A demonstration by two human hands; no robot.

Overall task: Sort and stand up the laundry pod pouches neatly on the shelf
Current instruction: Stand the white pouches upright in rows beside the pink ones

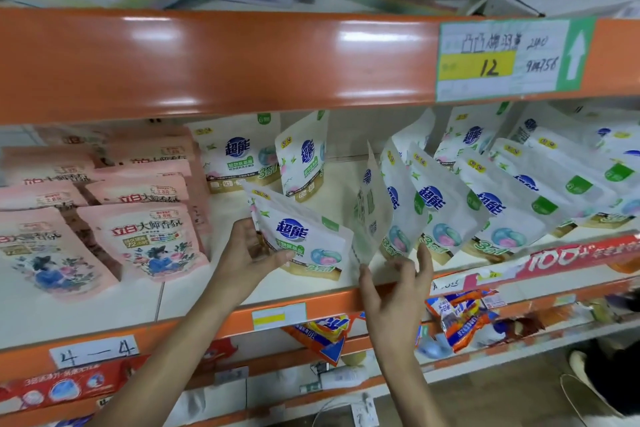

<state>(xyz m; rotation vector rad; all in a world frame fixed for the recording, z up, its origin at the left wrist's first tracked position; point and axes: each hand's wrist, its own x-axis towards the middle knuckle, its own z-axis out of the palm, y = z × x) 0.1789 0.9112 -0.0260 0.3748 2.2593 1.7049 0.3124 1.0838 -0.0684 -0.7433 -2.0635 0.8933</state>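
My left hand [249, 253] grips a white laundry pod pouch [304, 236] with a blue logo, tilted over the middle shelf [304, 308]. My right hand [398, 284] is spread at the shelf's front edge, its fingertips touching the bottom of a white pouch turned edge-on [369, 211]. To the right, a row of several white pouches [485, 204] leans back to the left. Two white pouches [239, 152] stand upright at the back. Pink pouches [138, 236] lie in overlapping stacks on the left.
An orange shelf beam [207, 59] with a price label [502, 59] runs overhead, with boxes and papers above it. Below are orange snack-like bags [460, 315] and a label reading 4—4 [93, 350]. A shoe [588, 392] shows at bottom right.
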